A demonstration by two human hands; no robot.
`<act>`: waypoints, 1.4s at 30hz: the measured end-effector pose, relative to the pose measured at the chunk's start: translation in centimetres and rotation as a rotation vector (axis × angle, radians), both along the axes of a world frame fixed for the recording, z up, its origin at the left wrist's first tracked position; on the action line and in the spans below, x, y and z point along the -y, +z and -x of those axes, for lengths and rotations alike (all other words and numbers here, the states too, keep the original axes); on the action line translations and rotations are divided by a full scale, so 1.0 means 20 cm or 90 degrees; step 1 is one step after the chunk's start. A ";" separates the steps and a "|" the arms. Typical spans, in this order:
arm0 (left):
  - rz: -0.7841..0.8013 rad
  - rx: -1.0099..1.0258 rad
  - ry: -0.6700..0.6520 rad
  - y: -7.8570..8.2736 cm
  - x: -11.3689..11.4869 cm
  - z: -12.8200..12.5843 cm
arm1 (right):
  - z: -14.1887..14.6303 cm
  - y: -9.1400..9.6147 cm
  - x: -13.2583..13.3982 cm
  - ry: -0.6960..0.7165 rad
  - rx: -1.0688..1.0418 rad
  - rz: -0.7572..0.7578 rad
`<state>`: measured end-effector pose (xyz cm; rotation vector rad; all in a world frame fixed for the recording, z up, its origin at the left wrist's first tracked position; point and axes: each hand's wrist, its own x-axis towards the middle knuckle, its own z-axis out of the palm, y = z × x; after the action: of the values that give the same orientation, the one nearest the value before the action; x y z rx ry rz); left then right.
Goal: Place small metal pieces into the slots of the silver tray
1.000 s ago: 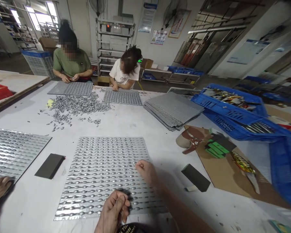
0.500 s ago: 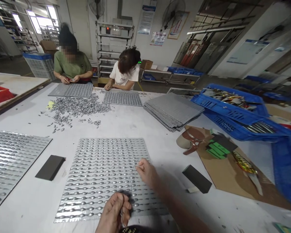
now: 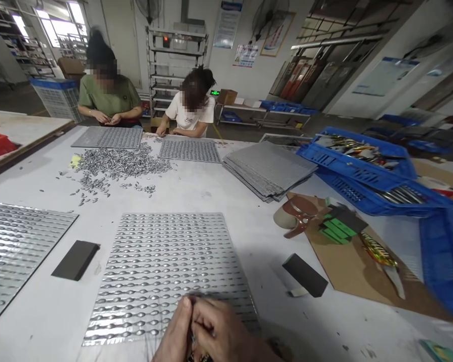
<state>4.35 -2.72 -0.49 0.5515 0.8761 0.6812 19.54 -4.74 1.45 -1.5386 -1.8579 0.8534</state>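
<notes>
Head view: left hand [image 3: 175, 329] and right hand [image 3: 221, 329] pinched together over tray [image 3: 166, 261]; contents unclear

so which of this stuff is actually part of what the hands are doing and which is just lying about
In use:
left hand
right hand
metal sheet under both hands

Lying about:
left black block
right black block
loose metal pieces
stacked sheets
blue crates

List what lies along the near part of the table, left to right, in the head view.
Left metal sheet → dark block → middle metal sheet, with both hands at its near edge → second dark block → cardboard → blue crate.
</notes>
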 end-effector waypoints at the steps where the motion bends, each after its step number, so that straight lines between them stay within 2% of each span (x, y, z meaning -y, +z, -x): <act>1: -0.015 -0.019 -0.007 0.00 -0.01 0.00 | -0.01 0.01 -0.01 -0.034 -0.027 0.021; 4: -0.046 -0.050 -0.042 0.01 -0.03 -0.01 | -0.06 0.02 -0.04 -0.098 -0.098 0.065; 7: -0.029 -0.038 -0.029 -0.01 -0.04 -0.01 | -0.18 -0.03 -0.11 -0.147 -0.161 0.103; 11: -0.004 -0.021 0.000 -0.04 -0.03 -0.01 | -0.38 -0.14 -0.27 -0.207 -0.131 0.090; 13: 0.000 -0.019 -0.005 -0.07 -0.03 -0.02 | -0.43 -0.18 -0.33 -0.214 -0.112 0.120; 16: 0.005 -0.021 -0.004 -0.10 -0.02 -0.02 | -0.45 -0.23 -0.39 -0.233 -0.057 0.172; 21: -0.003 -0.001 0.000 -0.10 -0.03 0.00 | -0.43 -0.28 -0.44 -0.263 0.025 0.133; 24: 0.037 0.020 0.030 -0.07 -0.03 0.00 | -0.44 -0.26 -0.43 -0.295 0.051 0.106; 26: 0.085 0.076 0.060 -0.04 -0.04 0.00 | -0.42 -0.20 -0.38 -0.309 0.044 0.074; 28: 0.130 0.170 0.074 0.01 -0.05 0.00 | -0.37 -0.12 -0.29 -0.276 0.018 0.030; 29: 0.148 0.217 0.073 0.03 -0.05 0.00 | -0.33 -0.07 -0.23 -0.227 0.005 0.011; 32: 0.185 0.308 0.084 0.09 -0.06 0.01 | -0.19 0.06 -0.08 0.017 0.019 -0.022; 34: 0.195 0.323 0.091 0.10 -0.05 0.02 | -0.12 0.10 -0.01 0.118 0.064 -0.062; 37: 0.185 0.294 0.079 0.10 -0.03 0.02 | -0.07 0.10 0.03 0.119 0.086 -0.072; 42: 0.173 0.273 -0.005 0.14 0.01 0.01 | -0.07 0.07 0.01 0.087 -0.017 0.043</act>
<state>4.06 -2.87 2.22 0.1535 0.5491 0.6291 20.98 -4.99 2.88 -1.4448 -1.9504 1.0025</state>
